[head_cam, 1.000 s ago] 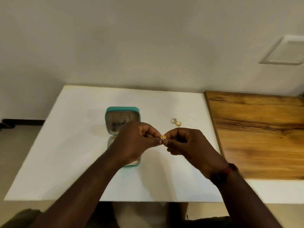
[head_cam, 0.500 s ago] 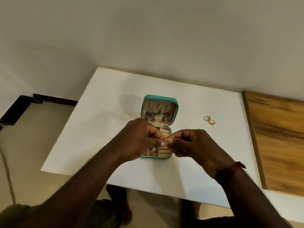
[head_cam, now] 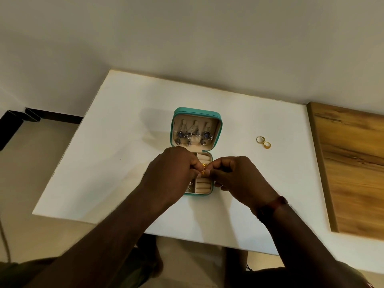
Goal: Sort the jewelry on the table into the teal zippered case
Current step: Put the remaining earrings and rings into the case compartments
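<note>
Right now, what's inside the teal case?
Lid of the teal case: dangling silver earrings with blue stones. Base: cream ring rolls, a silvery bit beside them. The left hand and right hand, pinching a gold piece, cover the rest of the base.

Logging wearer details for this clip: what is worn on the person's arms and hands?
Both forearms are bare: no sleeves, no gloves. A dark reddish band circles the right wrist. No rings show on the left hand or right hand.
</note>
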